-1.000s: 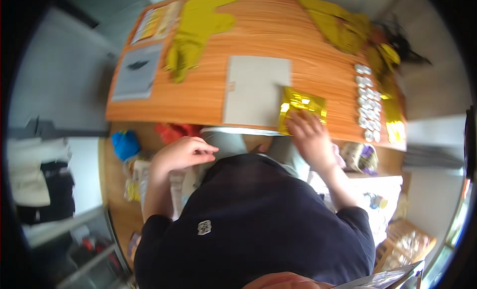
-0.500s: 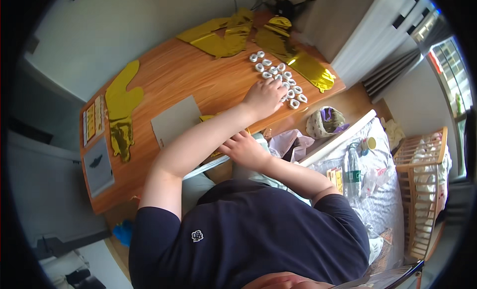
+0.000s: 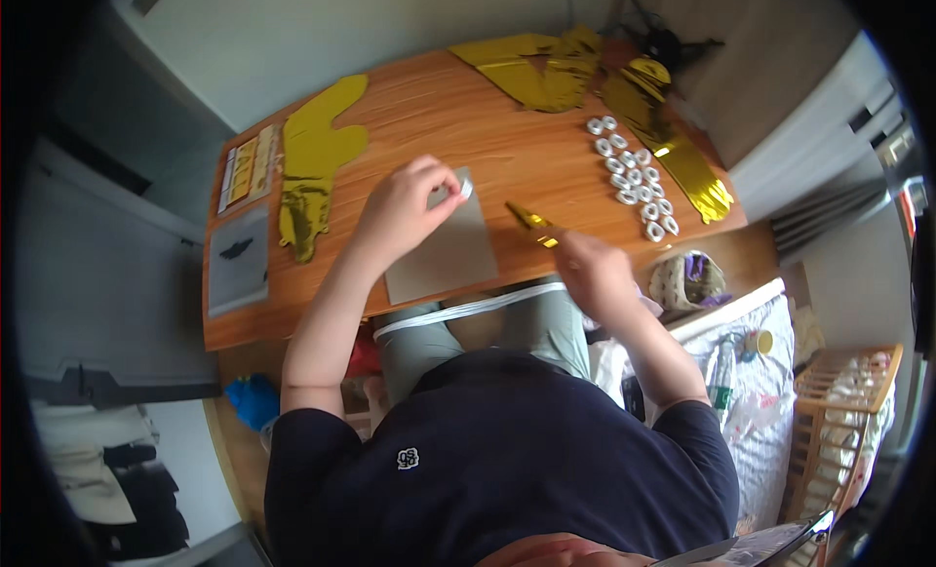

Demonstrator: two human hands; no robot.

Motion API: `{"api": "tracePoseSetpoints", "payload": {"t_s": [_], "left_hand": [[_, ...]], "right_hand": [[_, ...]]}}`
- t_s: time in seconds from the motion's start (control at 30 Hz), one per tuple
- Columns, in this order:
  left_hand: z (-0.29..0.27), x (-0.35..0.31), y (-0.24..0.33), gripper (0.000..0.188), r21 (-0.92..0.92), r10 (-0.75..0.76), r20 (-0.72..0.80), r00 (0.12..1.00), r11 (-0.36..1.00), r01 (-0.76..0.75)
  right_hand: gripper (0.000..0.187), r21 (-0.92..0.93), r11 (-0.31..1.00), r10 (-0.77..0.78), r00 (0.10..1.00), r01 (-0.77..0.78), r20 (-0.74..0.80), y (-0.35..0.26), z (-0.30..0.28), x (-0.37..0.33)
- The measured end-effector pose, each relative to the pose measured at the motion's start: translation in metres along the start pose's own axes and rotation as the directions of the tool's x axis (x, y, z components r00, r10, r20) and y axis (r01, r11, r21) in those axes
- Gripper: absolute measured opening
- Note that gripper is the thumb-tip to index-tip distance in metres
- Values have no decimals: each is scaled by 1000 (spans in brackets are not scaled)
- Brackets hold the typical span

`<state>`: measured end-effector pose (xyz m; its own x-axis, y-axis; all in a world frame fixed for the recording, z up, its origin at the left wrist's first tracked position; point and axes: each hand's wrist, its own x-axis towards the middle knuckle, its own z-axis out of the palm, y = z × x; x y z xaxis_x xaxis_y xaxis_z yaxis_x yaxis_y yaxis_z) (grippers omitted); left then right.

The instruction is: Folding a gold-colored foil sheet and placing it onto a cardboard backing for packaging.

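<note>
Over a grey rectangular sheet (image 3: 444, 250) at the table's near edge, my left hand (image 3: 409, 211) is closed, pinching a small white ring-shaped roll (image 3: 466, 188) between thumb and fingertips. To its right, my right hand (image 3: 597, 274) grips a folded piece of shiny gold foil (image 3: 529, 218), whose pointed end sticks out to the upper left. The two hands are apart, both raised above the tabletop. Several more white ring-shaped rolls (image 3: 627, 158) lie in loose rows on the table's right side.
Flat gold foil balloons lie at the table's left (image 3: 312, 172), back (image 3: 531, 75) and right (image 3: 673, 143). Near the left edge are a printed card (image 3: 249, 167) and a pale sheet with a dark shape (image 3: 239, 260). A fabric basket (image 3: 673, 284) stands beyond the right edge.
My left hand has moved from the cluster of white rolls back leftward, now with one roll. My right hand has come up from the table's edge with the gold foil. The view has turned.
</note>
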<state>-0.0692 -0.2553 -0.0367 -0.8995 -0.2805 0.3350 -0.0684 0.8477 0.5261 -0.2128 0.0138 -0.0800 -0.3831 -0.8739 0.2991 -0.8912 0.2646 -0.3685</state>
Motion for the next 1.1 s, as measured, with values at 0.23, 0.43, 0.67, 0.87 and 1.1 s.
{"api": "tracePoseSetpoints", "payload": {"t_s": [0.23,0.43,0.67,0.87,1.1], "left_hand": [[30,-79,-56,33,-298,-230,-205,951,940,164],[21,-108,-67,37,-397,-414,-200,888,863,313],[31,-113,-67,48,-143,-256,-185,949,962,232],[39,-115,-75,58,152,-112,-224,968,977,148],[39,-109,-80,57,246,-76,-78,994,965,93]], "right_hand": [[27,930,-202,347,865,-308,362,-21,38,79],[29,892,-28,305,846,-451,437,-37,116,116],[38,855,436,308,939,-282,153,-41,140,117],[59,649,699,280,950,-300,137,-59,112,119],[54,-95,976,-198,979,194,-38,-50,104,122]]}}
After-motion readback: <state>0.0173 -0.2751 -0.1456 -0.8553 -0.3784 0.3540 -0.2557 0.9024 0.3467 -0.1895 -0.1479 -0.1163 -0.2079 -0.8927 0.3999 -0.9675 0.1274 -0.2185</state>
